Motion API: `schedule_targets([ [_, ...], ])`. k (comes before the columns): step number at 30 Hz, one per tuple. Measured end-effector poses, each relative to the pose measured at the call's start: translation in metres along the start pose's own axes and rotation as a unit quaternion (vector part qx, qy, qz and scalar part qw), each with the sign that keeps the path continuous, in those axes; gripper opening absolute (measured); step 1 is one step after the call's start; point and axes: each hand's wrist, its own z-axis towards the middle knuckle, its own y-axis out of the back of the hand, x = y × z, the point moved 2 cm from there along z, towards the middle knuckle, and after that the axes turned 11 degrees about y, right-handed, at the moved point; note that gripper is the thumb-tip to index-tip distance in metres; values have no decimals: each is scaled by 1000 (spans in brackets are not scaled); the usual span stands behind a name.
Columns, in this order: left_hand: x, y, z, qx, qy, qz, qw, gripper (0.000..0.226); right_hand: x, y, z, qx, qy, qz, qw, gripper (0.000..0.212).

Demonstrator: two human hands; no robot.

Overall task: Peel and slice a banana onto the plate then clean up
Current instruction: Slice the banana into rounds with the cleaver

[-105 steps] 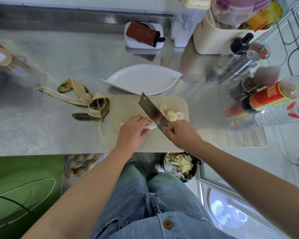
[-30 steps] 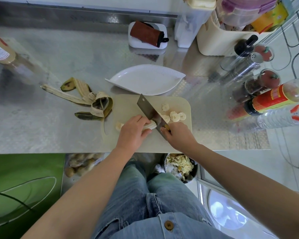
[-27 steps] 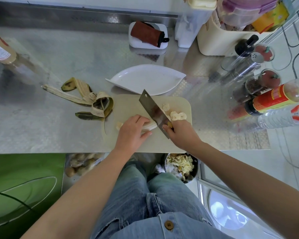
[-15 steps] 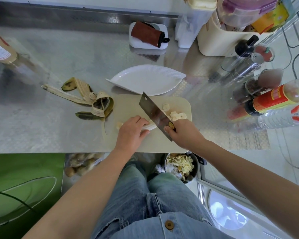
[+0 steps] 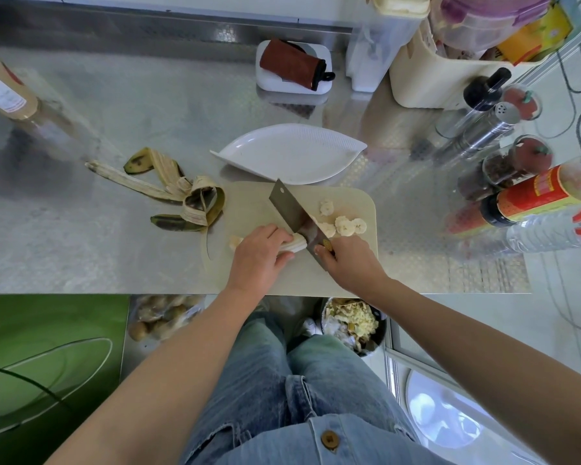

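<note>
The banana [image 5: 296, 245], one peeled piece, lies on the cutting board, pinned under my left hand [image 5: 259, 260]. Everything sits on one steel table [image 5: 114, 246]. On it I see one cutting board [image 5: 249, 203], with one white plate [image 5: 292, 152] touching its far edge and bare. One peel [image 5: 182, 196] sprawls off the board's left side. My right hand [image 5: 353, 263] grips one cleaver [image 5: 289, 209], its blade down at the banana's cut end. I count four slices [image 5: 344, 225] right of the blade.
</note>
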Motion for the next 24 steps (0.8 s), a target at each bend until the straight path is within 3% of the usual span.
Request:
schedule_targets([
  [10, 2, -1, 1, 3, -10, 11, 1000, 31, -3, 17, -7, 15, 12, -8, 1000, 38],
  [24, 0, 0, 2, 2, -4, 8, 1000, 31, 2, -12, 0, 18, -7, -10, 1000, 49],
])
